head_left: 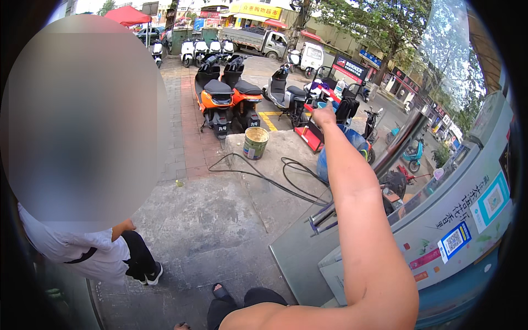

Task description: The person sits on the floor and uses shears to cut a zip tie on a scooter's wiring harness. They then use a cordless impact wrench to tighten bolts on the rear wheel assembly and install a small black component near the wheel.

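My right arm reaches far forward over the pavement. At its end, my right hand (324, 114) is small in view, its fingers closed around what looks like a small turquoise cup (321, 105). Most of that item is hidden by the hand. Behind and beneath the hand stand a red rack (309, 137) and a blue barrel (323, 165), both apart from it as far as I can see. My left hand is out of view.
A person in a white shirt (99, 250) stands close at left. An open paint bucket (256, 143) and a black hose (258, 175) lie ahead on the concrete. Orange scooters (215, 99) are parked beyond. A counter with payment code signs (396, 247) curves along my right.
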Tool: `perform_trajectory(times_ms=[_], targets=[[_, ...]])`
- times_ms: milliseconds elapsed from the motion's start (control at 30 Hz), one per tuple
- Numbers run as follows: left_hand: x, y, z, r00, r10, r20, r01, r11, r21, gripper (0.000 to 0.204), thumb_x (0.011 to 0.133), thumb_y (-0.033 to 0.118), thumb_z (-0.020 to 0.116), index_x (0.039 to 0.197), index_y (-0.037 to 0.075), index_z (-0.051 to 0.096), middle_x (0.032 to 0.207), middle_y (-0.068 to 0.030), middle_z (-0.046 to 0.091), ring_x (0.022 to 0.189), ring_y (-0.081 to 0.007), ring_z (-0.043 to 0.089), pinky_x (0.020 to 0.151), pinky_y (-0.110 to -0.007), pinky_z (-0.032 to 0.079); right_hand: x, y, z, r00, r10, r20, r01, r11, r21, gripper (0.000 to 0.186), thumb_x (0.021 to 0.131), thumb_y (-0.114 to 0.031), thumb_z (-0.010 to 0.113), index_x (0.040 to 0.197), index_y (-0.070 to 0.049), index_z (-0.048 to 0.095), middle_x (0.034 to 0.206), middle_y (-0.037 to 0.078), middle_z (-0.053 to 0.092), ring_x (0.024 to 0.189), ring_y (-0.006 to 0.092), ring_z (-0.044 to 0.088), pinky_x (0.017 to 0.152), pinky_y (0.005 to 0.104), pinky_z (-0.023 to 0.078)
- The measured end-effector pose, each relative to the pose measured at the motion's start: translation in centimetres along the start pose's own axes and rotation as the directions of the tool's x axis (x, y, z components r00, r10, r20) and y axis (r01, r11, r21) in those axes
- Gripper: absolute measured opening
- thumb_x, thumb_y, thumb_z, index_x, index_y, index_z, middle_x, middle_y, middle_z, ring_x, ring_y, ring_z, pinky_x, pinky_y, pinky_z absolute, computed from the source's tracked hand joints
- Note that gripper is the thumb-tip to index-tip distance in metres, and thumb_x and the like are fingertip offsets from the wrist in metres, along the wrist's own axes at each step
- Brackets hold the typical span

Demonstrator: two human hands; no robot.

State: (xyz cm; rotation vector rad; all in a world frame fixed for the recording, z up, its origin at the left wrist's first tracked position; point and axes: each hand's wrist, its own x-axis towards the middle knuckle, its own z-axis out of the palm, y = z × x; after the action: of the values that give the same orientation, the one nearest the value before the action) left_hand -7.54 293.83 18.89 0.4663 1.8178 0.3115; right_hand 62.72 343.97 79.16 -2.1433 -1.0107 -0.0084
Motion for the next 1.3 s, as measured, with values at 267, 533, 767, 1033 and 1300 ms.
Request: perform_trajectory(times_ms=[267,533,767,1033,1300], targets=[[8.2,13.9,-3.3,0.999,0.037,0.034,-0.031,0.989,-0.145,0.036,0.083,-0.002,0.050,0.119,-0.005,0.052,0.075,-0.0159,0.062,0.048,-0.0225,0.055,0.041,-0.037,0.045,14.7,0.3,8.0,0.988,0.054,-0.146,-0.080,0.981,-0.179,0.082,0.070,-0.012,0.055,0.146,0.001,0.026,0.133,0.031,0.048,0.123,0.0394,0.050,0.103,0.0386,0.039],[9.5,35.3,-4.6,0.973,-0.204,-0.104,0.188,0.971,-0.146,0.038,0.086,0.009,0.058,0.122,0.001,0.057,0.089,-0.0106,0.065,0.071,-0.0187,0.060,0.059,-0.032,0.049,17.0,-3.9,25.3,0.979,-0.121,0.167,0.086,0.976,0.201,0.077,0.077,-0.013,0.061,0.145,0.001,0.029,0.078,0.009,0.063,0.065,0.0144,0.059,0.061,0.0285,0.048],[17.6,49.2,-4.2,0.991,-0.132,-0.038,0.130,0.991,-0.044,0.041,0.087,0.010,0.057,0.128,0.003,0.054,0.098,-0.0116,0.066,0.076,-0.0204,0.062,0.060,-0.032,0.050,8.4,-5.0,41.6,0.585,-0.040,0.810,-0.458,0.808,0.371,0.074,0.084,-0.024,0.064,0.148,-0.013,0.028,0.104,0.012,0.062,0.087,0.0208,0.061,0.077,0.0373,0.049],[35.0,67.8,-6.9,0.975,-0.215,-0.058,0.214,0.977,-0.014,0.037,0.090,0.012,0.054,0.126,0.004,0.052,0.096,-0.0121,0.065,0.072,-0.0206,0.061,0.058,-0.033,0.049,13.8,-16.5,58.2,0.527,-0.468,0.710,-0.845,-0.198,0.496,0.072,0.091,-0.066,0.040,0.143,-0.017,0.033,0.116,0.016,0.059,0.106,0.0333,0.058,0.087,0.0532,0.049],[53.6,92.1,-7.1,0.997,0.070,-0.021,-0.067,0.989,0.135,0.038,0.088,0.013,0.057,0.125,0.004,0.056,0.097,-0.0110,0.067,0.077,-0.0187,0.063,0.064,-0.032,0.051,21.8,-14.5,78.3,0.515,-0.036,0.856,-0.857,-0.009,0.516,0.053,0.092,-0.046,0.051,0.133,-0.013,0.045,0.093,0.008,0.063,0.086,0.0240,0.063,0.075,0.0419,0.051]])
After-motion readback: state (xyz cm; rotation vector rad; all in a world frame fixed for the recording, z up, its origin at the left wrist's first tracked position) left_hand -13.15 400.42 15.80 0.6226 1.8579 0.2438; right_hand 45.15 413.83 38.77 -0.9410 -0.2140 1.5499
